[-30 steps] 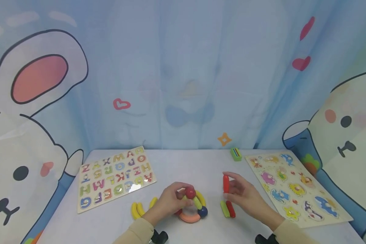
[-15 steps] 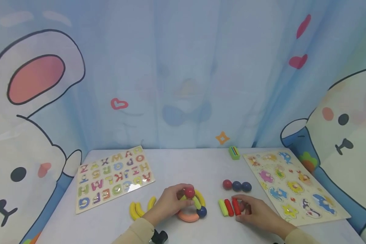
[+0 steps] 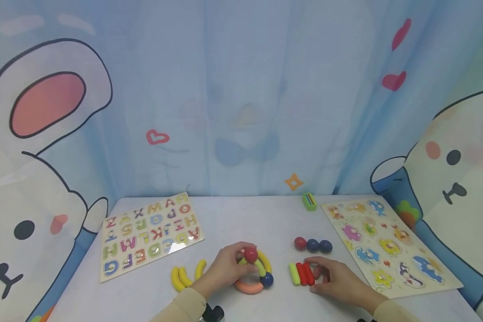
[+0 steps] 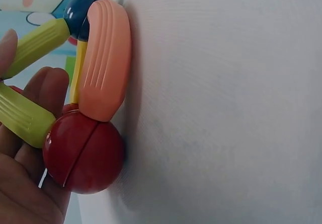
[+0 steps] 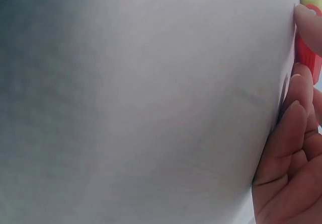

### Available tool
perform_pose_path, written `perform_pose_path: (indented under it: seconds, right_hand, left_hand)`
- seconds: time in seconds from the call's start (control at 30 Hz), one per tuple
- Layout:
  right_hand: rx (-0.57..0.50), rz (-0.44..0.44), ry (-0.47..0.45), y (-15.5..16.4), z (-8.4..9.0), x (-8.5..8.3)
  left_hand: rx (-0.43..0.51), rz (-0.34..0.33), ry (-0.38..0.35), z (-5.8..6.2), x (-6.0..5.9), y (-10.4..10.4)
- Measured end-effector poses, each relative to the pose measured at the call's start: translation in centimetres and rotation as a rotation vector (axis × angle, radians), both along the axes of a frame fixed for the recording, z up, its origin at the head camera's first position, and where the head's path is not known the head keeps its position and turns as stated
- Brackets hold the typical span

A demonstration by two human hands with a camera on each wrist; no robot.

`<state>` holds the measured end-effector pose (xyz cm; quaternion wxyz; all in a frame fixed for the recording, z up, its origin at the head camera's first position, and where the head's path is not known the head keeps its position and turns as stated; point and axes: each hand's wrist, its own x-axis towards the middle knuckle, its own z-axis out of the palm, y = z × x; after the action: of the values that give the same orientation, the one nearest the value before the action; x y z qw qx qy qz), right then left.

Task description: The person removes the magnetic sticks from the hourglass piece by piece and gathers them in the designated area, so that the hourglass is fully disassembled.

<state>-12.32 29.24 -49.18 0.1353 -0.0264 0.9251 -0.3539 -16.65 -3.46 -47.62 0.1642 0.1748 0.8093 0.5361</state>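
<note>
Left hand: the left hand grips the small toy structure of coloured plastic balls and sticks, its fingers curled around the yellow-green sticks; the left wrist view shows these sticks lying against the fingers.
Toy structure: it stands on the white table near the middle of the front edge. A red ball is on top, a dark blue ball at the lower right, and a curved peach piece lies flat on the table as the base.
Right hand: the right hand rests on the table with relaxed fingers – the fingertips touch the two short red plastic sticks, and it grips nothing.
Sticks: the red sticks lie side by side, and a short light green plastic stick lies just beside them on the left.
Balls: one red and two dark blue balls sit in a row, just behind the sticks.
Yellow pieces: curved yellow plastic pieces lie left of the left hand.
Boards: a wooden alphabet puzzle board lies at the left edge – a wooden animal puzzle board at the right edge.
Far edge: a small green block lies near the back edge.
</note>
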Motion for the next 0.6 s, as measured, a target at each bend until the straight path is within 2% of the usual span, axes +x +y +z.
perform_pose_path:
  seconds: [0.23, 0.4, 0.6]
  right_hand:
    - [-0.036, 0.033, -0.005, 0.4, 0.1, 0.2]
    - [-0.041, 0.05, -0.004, 0.9, 0.1, 0.3]
    - [-0.072, 0.083, 0.003, 1.4, 0.4, 0.6]
  left_hand:
    - [0.012, -0.001, 0.022, -0.1, 0.1, -0.2]
    - [0.069, -0.008, -0.008, -0.1, 0.1, -0.5]
    - [0.096, -0.009, -0.031, -0.2, 0.0, -0.5]
